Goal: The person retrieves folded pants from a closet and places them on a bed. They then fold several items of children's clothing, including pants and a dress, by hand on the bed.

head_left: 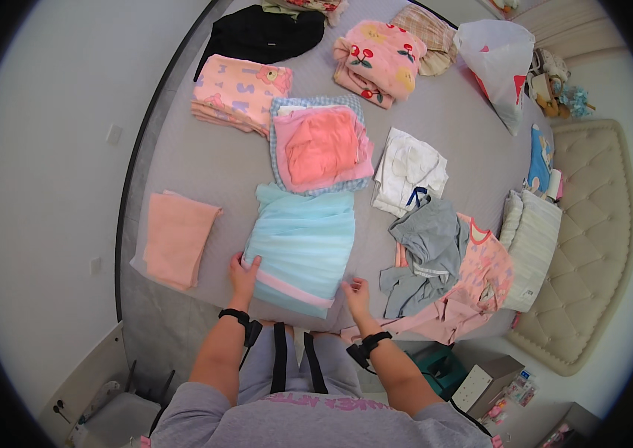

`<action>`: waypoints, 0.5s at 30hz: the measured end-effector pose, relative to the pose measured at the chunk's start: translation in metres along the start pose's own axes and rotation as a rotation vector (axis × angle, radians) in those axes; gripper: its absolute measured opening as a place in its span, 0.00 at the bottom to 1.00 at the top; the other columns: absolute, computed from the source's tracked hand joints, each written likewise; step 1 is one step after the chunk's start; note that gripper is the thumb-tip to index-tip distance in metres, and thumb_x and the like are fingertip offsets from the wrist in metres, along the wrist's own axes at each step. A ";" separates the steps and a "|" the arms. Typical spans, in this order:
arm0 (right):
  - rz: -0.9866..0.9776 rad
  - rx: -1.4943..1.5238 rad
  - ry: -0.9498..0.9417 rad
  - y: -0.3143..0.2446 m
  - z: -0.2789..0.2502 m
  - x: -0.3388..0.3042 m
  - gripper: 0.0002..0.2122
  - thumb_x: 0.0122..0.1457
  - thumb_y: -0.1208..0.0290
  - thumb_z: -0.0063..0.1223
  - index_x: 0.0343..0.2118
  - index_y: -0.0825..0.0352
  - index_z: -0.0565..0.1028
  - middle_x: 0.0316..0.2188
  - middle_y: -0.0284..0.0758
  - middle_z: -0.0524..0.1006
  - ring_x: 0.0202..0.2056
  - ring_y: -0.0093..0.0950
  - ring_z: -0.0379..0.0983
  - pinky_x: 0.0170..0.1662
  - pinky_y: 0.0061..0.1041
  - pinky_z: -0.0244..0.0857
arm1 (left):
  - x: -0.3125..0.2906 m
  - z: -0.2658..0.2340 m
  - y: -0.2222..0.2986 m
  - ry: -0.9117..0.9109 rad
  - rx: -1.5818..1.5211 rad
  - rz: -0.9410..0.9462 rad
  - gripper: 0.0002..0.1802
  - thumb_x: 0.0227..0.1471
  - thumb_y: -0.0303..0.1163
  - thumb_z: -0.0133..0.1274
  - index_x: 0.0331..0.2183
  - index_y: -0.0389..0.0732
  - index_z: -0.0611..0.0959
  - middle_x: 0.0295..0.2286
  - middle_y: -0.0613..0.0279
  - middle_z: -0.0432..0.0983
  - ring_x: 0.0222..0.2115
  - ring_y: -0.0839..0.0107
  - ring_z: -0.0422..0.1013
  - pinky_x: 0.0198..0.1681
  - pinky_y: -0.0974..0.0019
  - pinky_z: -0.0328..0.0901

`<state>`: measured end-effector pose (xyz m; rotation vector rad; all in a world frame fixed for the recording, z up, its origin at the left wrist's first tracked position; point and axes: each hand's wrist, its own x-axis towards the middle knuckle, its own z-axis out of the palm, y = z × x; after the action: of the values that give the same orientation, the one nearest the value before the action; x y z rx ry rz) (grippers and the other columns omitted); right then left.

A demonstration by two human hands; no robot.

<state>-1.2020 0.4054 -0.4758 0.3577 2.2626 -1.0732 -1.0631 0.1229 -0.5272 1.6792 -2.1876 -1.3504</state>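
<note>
A pale blue pleated tulle skirt (pixel 301 239) with a pink band across its lower part lies spread on the bed in front of me. My left hand (pixel 244 276) is at its left edge, thumb over the fabric and fingers at the side, closed on the edge. By the skirt's lower right side is my right hand (pixel 357 293), its fingers loosely bent and apart, with nothing visible in them. A folded peach cloth (pixel 180 239) lies to the left. Beyond the skirt sits a stack of pink and coral garments (pixel 324 148) with blue gingham edging.
Grey clothing (pixel 430 243) and a pink patterned top (pixel 484 269) lie on the right; a folded white shirt (pixel 410 172) is behind them. Farther back are pink folded cloths (pixel 380 56), a black garment (pixel 268 36) and a white plastic bag (pixel 495 60). A tufted headboard (pixel 585 224) borders the bed.
</note>
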 end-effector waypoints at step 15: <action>0.319 0.498 -0.289 -0.040 0.050 0.013 0.24 0.50 0.69 0.62 0.49 0.70 0.68 0.44 0.41 0.74 0.44 0.34 0.71 0.46 0.33 0.66 | 0.061 -0.015 0.079 -0.753 -0.019 0.021 0.37 0.38 0.43 0.66 0.47 0.33 0.73 0.46 0.49 0.71 0.46 0.56 0.68 0.48 0.60 0.63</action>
<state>-1.2102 0.3411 -0.4845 0.6904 1.6029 -1.4020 -1.1382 0.0665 -0.4919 1.2444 -2.4857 -2.2616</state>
